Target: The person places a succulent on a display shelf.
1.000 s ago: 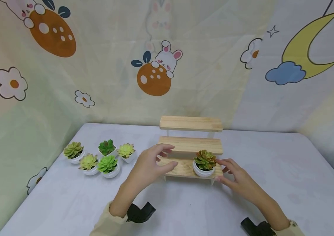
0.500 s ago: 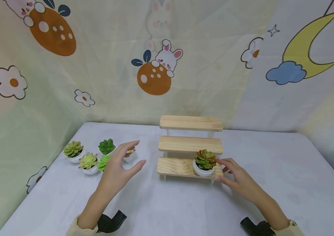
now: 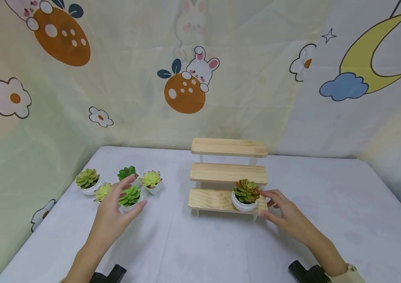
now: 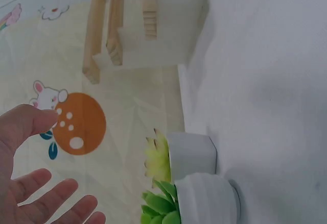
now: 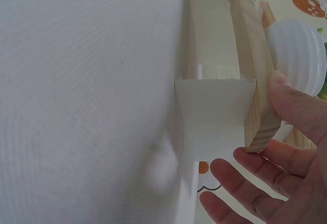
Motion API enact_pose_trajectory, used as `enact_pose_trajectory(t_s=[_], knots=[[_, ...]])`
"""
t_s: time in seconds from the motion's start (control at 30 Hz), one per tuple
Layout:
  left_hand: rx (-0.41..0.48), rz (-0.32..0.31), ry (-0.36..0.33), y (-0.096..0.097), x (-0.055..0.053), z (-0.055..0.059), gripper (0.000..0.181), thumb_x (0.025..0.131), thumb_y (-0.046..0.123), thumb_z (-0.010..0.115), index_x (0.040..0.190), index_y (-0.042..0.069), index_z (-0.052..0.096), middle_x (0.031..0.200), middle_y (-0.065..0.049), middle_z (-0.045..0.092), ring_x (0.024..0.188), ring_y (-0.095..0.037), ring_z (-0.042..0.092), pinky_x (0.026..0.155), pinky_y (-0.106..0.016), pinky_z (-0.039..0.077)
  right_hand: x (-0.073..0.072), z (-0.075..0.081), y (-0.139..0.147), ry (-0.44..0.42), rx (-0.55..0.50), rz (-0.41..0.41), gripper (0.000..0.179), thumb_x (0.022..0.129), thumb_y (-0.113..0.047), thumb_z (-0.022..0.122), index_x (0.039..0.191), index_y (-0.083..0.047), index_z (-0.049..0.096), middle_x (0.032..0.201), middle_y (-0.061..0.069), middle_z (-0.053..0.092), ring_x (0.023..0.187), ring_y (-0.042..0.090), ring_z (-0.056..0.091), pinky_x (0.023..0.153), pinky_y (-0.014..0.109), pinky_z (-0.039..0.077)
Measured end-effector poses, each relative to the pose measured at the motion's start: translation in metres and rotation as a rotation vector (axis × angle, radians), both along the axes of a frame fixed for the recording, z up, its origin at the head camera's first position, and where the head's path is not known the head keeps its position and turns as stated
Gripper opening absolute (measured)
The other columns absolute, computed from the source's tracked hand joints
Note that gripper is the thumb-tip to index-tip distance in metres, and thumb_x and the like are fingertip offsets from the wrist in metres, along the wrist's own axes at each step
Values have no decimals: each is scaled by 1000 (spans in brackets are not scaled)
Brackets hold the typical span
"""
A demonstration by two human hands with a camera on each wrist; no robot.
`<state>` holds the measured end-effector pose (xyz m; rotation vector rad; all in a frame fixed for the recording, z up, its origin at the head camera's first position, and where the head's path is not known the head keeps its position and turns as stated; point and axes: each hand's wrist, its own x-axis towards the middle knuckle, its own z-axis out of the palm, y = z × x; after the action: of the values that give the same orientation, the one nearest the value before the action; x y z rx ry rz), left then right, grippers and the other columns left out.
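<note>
My left hand (image 3: pixel 110 214), fingers spread and holding nothing, hovers over the group of small potted artificial succulents at the left. Between its thumb and fingers the bright green succulent (image 3: pixel 129 195) shows; a yellow-green one (image 3: pixel 103 192) is partly hidden behind the hand. In the left wrist view, the hand is apart from the white pots. My right hand (image 3: pixel 282 212) grips the right end of the bottom board of a three-tier wooden display stand (image 3: pixel 209 199), thumb and fingers around its corner. A reddish-green succulent (image 3: pixel 246 192) in a round white pot stands on that board, beside the fingers.
Also at the left are an olive-green succulent (image 3: pixel 87 179), a dark green one (image 3: pixel 127 173) and a pale yellow-green one (image 3: pixel 151 180) in an angular pot. A white cloth covers the table (image 3: pixel 200 251). A printed curtain (image 3: pixel 250 78) hangs close behind the stand.
My left hand has moved left and toward me, from in front of the stand to the potted succulents. The right hand stays at the stand's end.
</note>
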<state>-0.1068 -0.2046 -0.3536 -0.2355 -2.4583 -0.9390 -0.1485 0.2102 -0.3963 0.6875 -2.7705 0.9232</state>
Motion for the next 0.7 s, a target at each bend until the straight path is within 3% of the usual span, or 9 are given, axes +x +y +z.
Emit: enact_pose_trajectory(t_s=[0.13, 0.2, 0.4, 0.7], knots=[[-56, 51, -24, -12, 3, -4, 72, 74, 13, 78, 137, 11, 43, 128, -11, 52, 107, -29, 52, 82, -43, 45, -1, 0, 0, 1, 1, 1, 55, 83, -24, 70, 128, 0, 51, 117, 8, 56, 88, 14, 58, 77, 36, 52], [-93, 77, -45, -17, 4, -7, 74, 74, 16, 77, 138, 11, 41, 129, -12, 51, 106, -29, 52, 80, -48, 45, -1, 0, 0, -1, -1, 1, 55, 83, -24, 70, 128, 1, 50, 117, 8, 55, 88, 14, 58, 77, 37, 52], [-128, 116, -103, -25, 3, -12, 74, 76, 19, 76, 140, 10, 38, 131, -14, 47, 106, -28, 51, 80, -46, 47, -1, 0, 0, -10, -2, -2, 55, 83, -24, 70, 128, 0, 50, 117, 7, 55, 88, 14, 58, 77, 36, 52], [-88, 130, -206, -31, -1, -18, 74, 79, 23, 74, 141, 7, 35, 135, -20, 41, 109, -34, 51, 83, -52, 49, 0, 1, 0, -25, -6, -3, 55, 83, -25, 69, 128, 0, 50, 117, 7, 55, 88, 14, 58, 77, 36, 52]])
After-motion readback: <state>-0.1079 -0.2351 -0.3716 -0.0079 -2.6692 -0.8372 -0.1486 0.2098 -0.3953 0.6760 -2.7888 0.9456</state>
